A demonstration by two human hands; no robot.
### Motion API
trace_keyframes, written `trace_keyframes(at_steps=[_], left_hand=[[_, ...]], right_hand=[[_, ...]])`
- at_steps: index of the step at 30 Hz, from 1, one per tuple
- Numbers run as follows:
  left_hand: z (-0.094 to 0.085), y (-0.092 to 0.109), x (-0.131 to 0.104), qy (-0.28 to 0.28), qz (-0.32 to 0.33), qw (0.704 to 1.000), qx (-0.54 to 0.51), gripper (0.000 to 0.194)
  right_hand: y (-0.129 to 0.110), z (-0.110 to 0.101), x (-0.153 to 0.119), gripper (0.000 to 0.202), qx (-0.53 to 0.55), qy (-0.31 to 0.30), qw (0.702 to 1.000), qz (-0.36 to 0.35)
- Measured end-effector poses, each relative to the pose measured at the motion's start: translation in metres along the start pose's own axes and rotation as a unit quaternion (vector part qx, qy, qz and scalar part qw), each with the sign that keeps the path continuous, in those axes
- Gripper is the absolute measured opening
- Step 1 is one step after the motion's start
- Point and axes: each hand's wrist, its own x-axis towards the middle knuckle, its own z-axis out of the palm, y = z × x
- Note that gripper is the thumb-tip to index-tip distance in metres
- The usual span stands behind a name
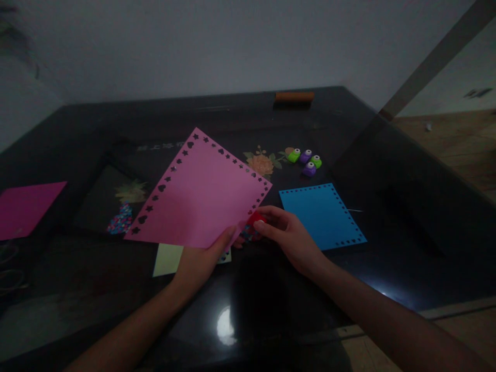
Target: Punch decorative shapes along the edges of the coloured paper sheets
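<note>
Right hand (289,235) grip closed on a red punch (258,218) at the lower right edge of the pink sheet (205,191), left hand (199,258) grip pinching that sheet near its bottom corner, thumb on top, sheet raised over a pale sheet (166,261) on the dark bench (387,217). Blue sheet (315,214) lies to the right, four green and purple punches (309,169) beyond it. Faint pale characters (159,147) on the bench behind the pink sheet, partly covered, can't read them; no brand legible on the punches.
</note>
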Motion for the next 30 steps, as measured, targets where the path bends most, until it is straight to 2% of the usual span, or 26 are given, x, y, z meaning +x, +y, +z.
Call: trace_keyframes(at_steps=[5,11,14,21,30], left_hand=[[-0.002,-0.002,0.000,0.010,-0.001,1.000,0.029,0.030],[-0.005,-0.002,0.002,0.042,0.018,0.998,0.032,0.027],[-0.005,-0.003,0.003,0.056,0.020,0.998,0.022,0.024],[-0.006,-0.003,0.003,0.042,0.011,0.999,0.027,0.027],[-0.008,-0.003,0.004,0.045,0.003,0.998,0.032,0.027]], right_hand=[[-0.001,-0.002,-0.001,0.028,0.022,-0.024,0.999,-0.001],[-0.004,-0.007,0.003,0.042,0.107,-0.073,0.990,0.057],[-0.004,-0.010,0.005,0.046,0.113,-0.086,0.988,0.061],[-0.010,-0.009,0.002,0.044,0.018,-0.056,0.998,-0.007],[-0.007,-0.012,0.002,0.041,-0.101,-0.093,0.989,-0.056]])
